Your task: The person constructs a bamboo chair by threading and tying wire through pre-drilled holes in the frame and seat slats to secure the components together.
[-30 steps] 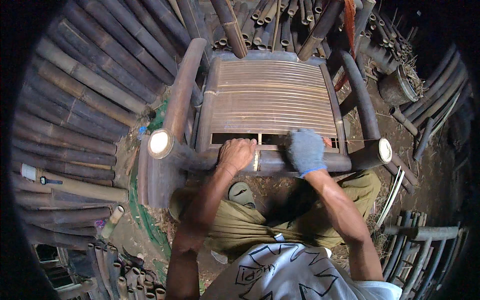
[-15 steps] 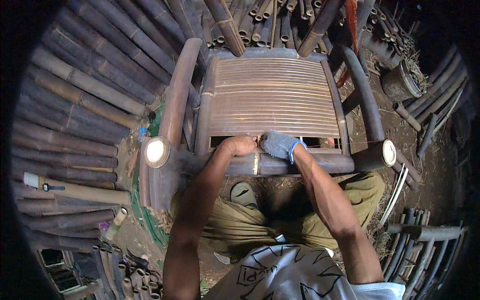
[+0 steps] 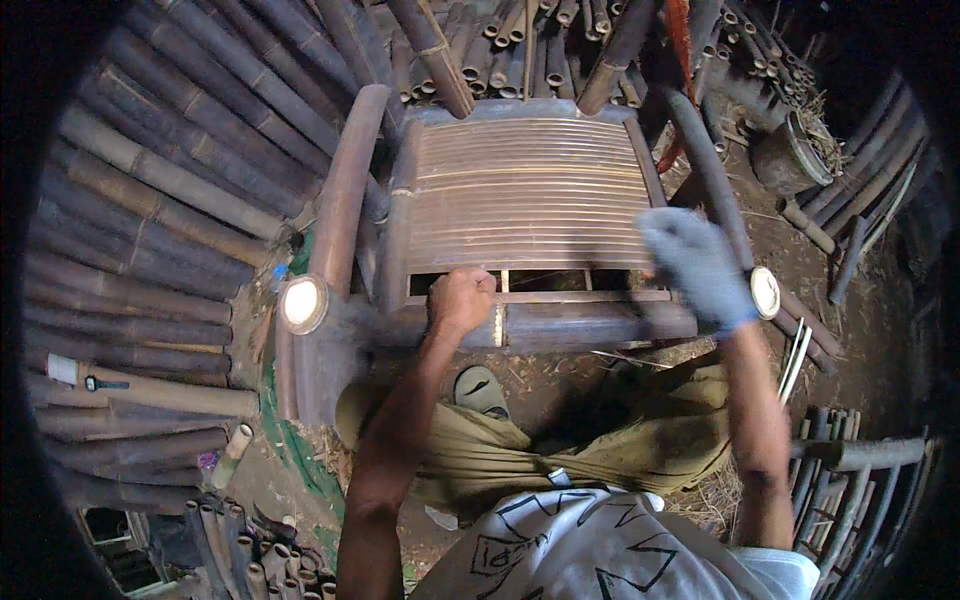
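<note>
A bamboo chair stands before me, its seat of thin bamboo slats laid side by side. Between the slats and the thick front rail runs a dark narrow gap, crossed by short light pieces. At the left part of this gap is my left hand, bare and closed, its fingers curled down; anything in them is hidden. My right hand, in a grey glove with a blue cuff, hovers by the seat's right front corner beside the armrest post. Motion smears its fingers, so what it holds cannot be seen.
Dark bamboo poles lie side by side along the left, a watch-like thing on one. Cut bamboo tubes are piled behind the chair. At right are a bucket and a bamboo rack.
My gloved right hand has left the middle of the gap and swung right to the seat's corner. My left hand stays at the gap, now more curled. The view has shifted slightly.
</note>
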Demonstrator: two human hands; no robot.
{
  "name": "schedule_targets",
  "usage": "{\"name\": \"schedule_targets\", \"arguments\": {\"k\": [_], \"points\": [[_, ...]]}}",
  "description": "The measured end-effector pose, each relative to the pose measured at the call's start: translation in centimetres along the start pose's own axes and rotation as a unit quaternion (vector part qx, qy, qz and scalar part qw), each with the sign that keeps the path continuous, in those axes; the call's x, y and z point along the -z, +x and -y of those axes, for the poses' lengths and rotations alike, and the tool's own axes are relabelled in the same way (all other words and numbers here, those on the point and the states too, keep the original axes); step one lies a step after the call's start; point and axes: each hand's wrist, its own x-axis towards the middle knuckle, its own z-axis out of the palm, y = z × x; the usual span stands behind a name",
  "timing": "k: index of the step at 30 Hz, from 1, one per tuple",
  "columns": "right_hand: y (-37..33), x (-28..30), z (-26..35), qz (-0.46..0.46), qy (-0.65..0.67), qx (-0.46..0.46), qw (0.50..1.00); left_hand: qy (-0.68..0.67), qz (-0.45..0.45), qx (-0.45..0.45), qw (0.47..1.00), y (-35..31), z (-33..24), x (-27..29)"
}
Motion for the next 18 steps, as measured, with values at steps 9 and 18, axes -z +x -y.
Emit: {"name": "schedule_targets", "arguments": {"k": [9,18], "points": [[-16.5,27.5,10.4,-0.225,-0.301,-0.156,0.913,-0.280,0.105,-0.044,0.953,0.0,0.0,1.4],[-10.6,-3.8,6.2,0.021,-0.222,0.227,0.948,-0.347,0.309,-0.008,0.885,-2.4,-2.6,7.3]]}}
